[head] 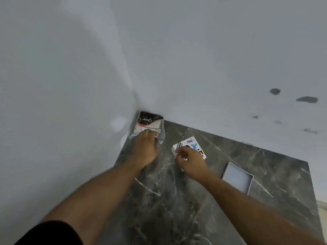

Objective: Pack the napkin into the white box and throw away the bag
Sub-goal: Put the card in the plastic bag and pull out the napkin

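Observation:
A clear plastic bag (147, 124) with a black, red and white printed napkin pack inside lies in the far corner of the dark marble table (177, 200), against the wall. My left hand (146, 149) rests on the bag's near end, fingers curled onto it. A white printed box (190, 143) lies to the right of the bag. My right hand (190, 161) covers its near part and pinches its near left edge. An open white tray-like box part (237, 177) lies empty further right.
White walls (70, 85) meet at the corner just behind the bag. The right wall has dark scuff marks (307, 99). The table's right edge (313, 191) runs close beyond the open box part.

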